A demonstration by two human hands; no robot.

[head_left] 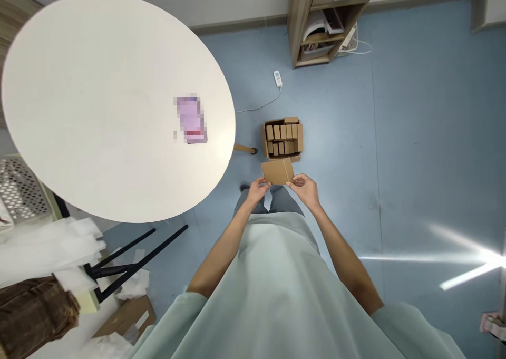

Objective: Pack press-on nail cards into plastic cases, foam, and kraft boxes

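Observation:
Between my hands is a small brown cardboard box (277,172), held by its two near corners. My left hand (258,190) pinches the left corner, thumb along the near edge. At the right corner my right hand (305,189) grips with thumb and fingers. Just beyond the held box, an open carton (264,140) stands on the floor. Several small brown boxes (283,132) of a similar kind stand in rows inside it. Whether the held box is empty or filled cannot be seen.
A round white table (98,111) fills the left, bearing a blurred purple item (192,119). A wooden cabinet (312,21) stands at the back. A white device with a cord (278,78) lies on the blue floor (427,137). Black metal legs (138,264) jut in at lower left.

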